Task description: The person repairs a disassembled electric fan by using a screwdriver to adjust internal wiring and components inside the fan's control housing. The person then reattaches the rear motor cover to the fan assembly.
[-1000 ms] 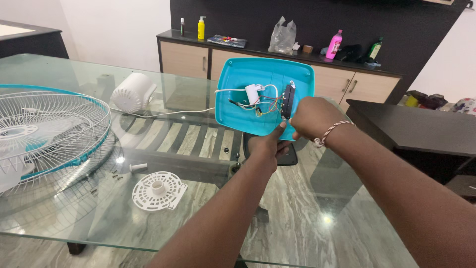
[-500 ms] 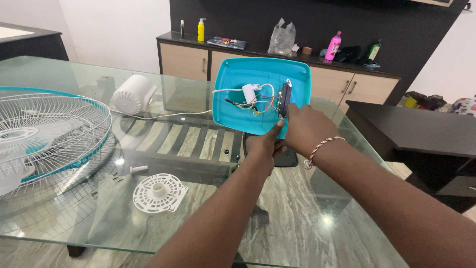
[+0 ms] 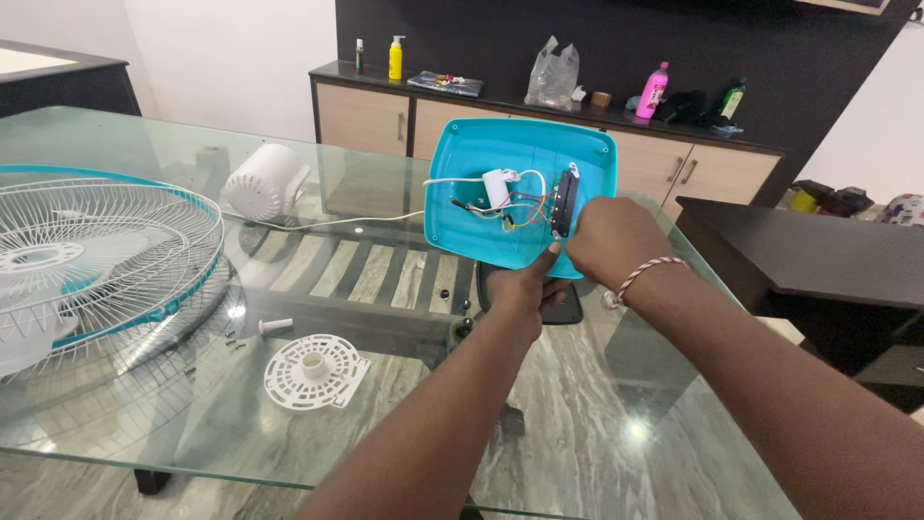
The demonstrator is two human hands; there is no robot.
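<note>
Fingers of my right hand (image 3: 616, 241) are curled tight at the black switch board (image 3: 564, 203) inside the upturned teal fan base (image 3: 525, 154), perhaps around a small tool; my left hand (image 3: 520, 284) pinches the lower rim. I'd hold the base propped steady over the glass table (image 3: 597, 424) and avoid tugging the wires (image 3: 520, 207).

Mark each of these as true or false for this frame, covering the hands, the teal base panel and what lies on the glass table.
1. The left hand grips the lower edge of the teal panel. True.
2. The right hand rests flat on the glass table. False: it is at the black switch strip inside the panel.
3. A white capacitor with wires sits inside the panel. True.
4. The fan grille stands upright. False: it lies on the table.
5. A white round plastic disc lies on the table. True.
</note>
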